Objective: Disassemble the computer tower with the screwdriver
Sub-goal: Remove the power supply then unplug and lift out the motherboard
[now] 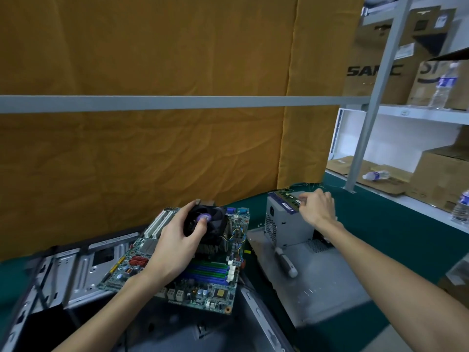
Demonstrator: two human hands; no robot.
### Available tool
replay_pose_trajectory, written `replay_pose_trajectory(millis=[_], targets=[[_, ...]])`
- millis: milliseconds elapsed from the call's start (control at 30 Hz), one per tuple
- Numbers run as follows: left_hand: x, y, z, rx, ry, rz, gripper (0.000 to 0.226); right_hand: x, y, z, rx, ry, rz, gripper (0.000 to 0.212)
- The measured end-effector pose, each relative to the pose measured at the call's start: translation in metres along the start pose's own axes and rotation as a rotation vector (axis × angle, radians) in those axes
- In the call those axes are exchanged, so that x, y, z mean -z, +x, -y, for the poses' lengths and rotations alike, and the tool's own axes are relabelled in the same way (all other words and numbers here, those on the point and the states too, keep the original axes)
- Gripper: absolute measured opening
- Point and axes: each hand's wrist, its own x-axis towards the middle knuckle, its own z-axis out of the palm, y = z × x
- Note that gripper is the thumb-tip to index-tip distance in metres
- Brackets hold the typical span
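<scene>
Disassembly looks well advanced: motherboard (177, 262) lies lifted out over the open case (63, 270), power supply (289, 222) stands apart on the green surface (380, 224). Left hand (175, 247) grips the cooler fan (205, 222); right hand (317, 207) pinches a memory stick (289, 195) on the power supply. Screwdriver (285, 261) lies unused on the side panel (317, 288). The cooler probably remains to remove.

From my feed the light is soft and even, brightest on the white shelf (396, 138) at right, dimmer toward the lower left where the open case (63, 275) falls into shadow. The wide lens bends the grey rail (177, 104) and shelf post toward the edges, and the corners smear. My hands look slightly soft, and I see faint glints on the grey metal panel (317, 288)
</scene>
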Motion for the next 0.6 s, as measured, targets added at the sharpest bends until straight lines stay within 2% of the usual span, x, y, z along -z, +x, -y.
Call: replay_pose_trajectory(millis=[67,133,167,233,300,333,433,467,600], targets=[[0.000,0.000,0.000,0.008,0.011,-0.001,0.055,0.012,-0.008,0.020,0.057,0.008,-0.083,0.032],[0.001,0.000,0.000,0.021,0.014,0.008,0.052,0.029,-0.026,0.054,0.186,0.248,-0.047,0.025],[0.001,0.001,0.000,0.029,0.014,0.014,0.050,0.037,-0.039,0.075,0.272,0.376,0.039,0.025],[0.002,0.001,-0.003,0.044,-0.007,0.023,0.044,0.053,-0.069,0.117,0.438,0.519,0.300,0.044],[0.005,0.003,-0.004,0.072,-0.054,0.035,0.038,0.064,-0.099,0.151,0.538,0.596,0.534,0.063],[0.007,0.005,-0.004,0.097,-0.090,0.036,0.038,0.064,-0.112,0.161,0.580,0.566,0.594,0.067],[0.019,0.010,-0.006,0.195,-0.182,0.052,0.043,0.060,-0.132,0.180,0.621,0.201,0.536,0.098],[0.022,0.011,-0.006,0.209,-0.194,0.069,0.042,0.058,-0.135,0.183,0.605,0.156,0.498,0.103],[0.029,0.008,-0.015,0.189,-0.178,0.052,0.040,0.062,-0.138,0.188,0.578,0.286,0.450,0.081]])
